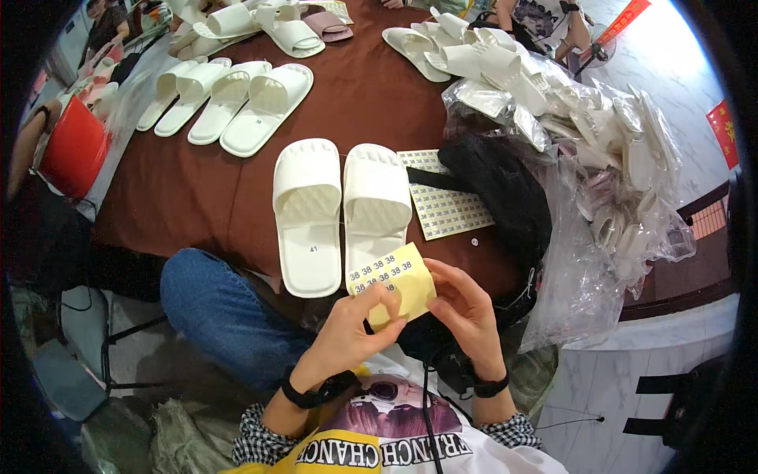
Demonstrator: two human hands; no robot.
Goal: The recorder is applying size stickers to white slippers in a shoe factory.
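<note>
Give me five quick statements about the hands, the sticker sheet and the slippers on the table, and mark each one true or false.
1. Both hands, the left hand and the right hand, hold the yellow sticker sheet. True.
2. The pair of white slippers nearest the hands lies on a green cloth. False: it lies on the brown tablecloth.
3. A second sticker sheet lies flat on the table, right of that pair. True.
4. The black bag sits on the left side of the table. False: it is on the right, beside the clear plastic bags.
5. Each wrist bears a black band. True.
</note>
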